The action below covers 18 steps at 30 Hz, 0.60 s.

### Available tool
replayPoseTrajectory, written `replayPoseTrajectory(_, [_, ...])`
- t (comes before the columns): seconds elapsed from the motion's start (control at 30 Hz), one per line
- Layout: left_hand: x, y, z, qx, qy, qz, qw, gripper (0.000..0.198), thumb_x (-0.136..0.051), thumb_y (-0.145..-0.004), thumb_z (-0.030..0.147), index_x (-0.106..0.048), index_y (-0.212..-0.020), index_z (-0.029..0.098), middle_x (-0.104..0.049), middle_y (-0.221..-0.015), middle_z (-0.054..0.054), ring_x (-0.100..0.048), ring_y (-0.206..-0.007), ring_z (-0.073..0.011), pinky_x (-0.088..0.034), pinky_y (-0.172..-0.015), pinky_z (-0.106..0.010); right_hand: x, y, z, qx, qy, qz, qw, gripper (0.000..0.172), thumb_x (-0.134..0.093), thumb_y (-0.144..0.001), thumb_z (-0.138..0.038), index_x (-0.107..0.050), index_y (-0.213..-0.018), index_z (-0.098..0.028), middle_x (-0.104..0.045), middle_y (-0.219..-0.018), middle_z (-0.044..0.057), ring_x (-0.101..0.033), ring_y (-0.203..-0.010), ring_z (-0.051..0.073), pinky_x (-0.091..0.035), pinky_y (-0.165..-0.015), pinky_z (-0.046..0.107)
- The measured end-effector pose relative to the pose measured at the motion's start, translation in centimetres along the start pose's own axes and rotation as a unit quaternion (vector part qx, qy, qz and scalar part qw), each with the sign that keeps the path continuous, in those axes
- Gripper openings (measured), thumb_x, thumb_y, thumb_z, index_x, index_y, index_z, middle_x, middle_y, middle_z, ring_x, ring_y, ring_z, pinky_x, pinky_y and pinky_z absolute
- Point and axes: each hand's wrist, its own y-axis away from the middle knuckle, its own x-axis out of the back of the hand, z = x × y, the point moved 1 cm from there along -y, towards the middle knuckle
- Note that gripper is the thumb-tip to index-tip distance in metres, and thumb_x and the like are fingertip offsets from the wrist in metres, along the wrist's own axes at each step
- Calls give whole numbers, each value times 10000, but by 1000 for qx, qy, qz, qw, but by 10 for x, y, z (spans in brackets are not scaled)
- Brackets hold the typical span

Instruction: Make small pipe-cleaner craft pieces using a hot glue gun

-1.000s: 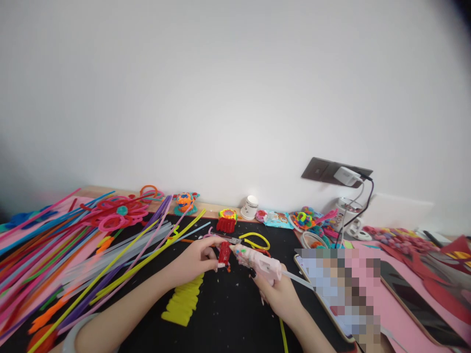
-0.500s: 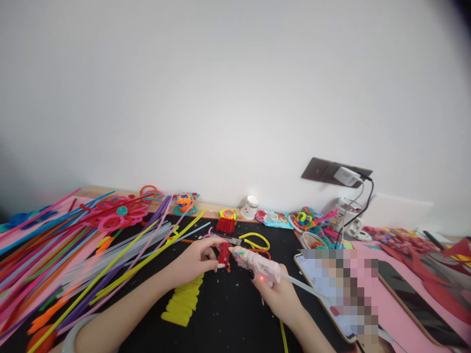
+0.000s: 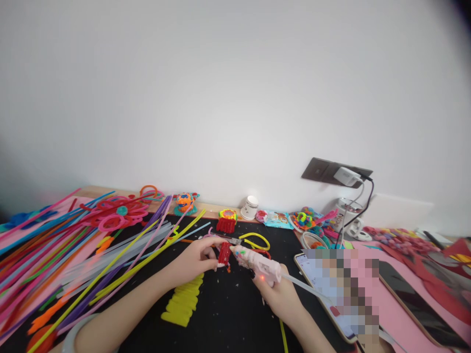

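My left hand [image 3: 201, 256] pinches a small red fuzzy piece [image 3: 224, 254], which looks like bent pipe cleaner, between thumb and fingers. In my right hand [image 3: 276, 291] is a pale pink hot glue gun [image 3: 259, 263], its nozzle at the red piece's right side; I cannot tell whether it touches. A clear glue stick [image 3: 303, 286] pokes out of the gun's back, and a small orange light glows on its body. Just behind the red piece lie scissors with yellow handles [image 3: 254, 240]. A zigzag-folded yellow-green pipe cleaner piece [image 3: 183, 300] rests on the black mat below my left wrist.
Many coloured pipe cleaners [image 3: 121, 264] spread over the left side. Along the wall stand a paper cup [image 3: 249, 208], a red-and-yellow figure [image 3: 226, 220] and an orange-blue one [image 3: 185, 203]. Two phones [image 3: 415, 299] lie at right, near a wall socket with plugged cables [image 3: 348, 175].
Almost nothing differs. The glue gun and my right hand have shifted very slightly to the right; my left hand keeps its pinch on the red piece.
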Motion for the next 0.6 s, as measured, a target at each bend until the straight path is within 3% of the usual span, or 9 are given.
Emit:
replayPoseTrajectory(0.17, [1,0,4,4,-5,13,1000,462,-572,-696,132,-577,-1155,187,-563,-657,48,-559,-635,-139,-420,-621,-245,1,0,-1,25,0,-38,999,220,-491,-778,-278,-629,-640,-176,-581,-598,11,-550,-577,173,-443,-579,266])
replayPoseTrajectory(0.37, [0,0,4,9,-6,12,1000,501,-540,-676,107,-569,-1169,193,-558,-652,54,-555,-628,-136,-420,-619,-243,1,0,-1,7,-25,-59,998,142,-530,-734,-236,-617,-638,-179,-538,-555,-21,-500,-501,138,-408,-487,225])
replayPoseTrajectory(0.6, [1,-1,2,4,-7,10,1000,489,-557,-693,123,-567,-1177,189,-543,-638,54,-543,-605,-132,-391,-588,-236,2,0,0,3,-9,-73,997,182,-502,-757,-255,-607,-626,-185,-556,-600,-2,-537,-570,160,-448,-571,252])
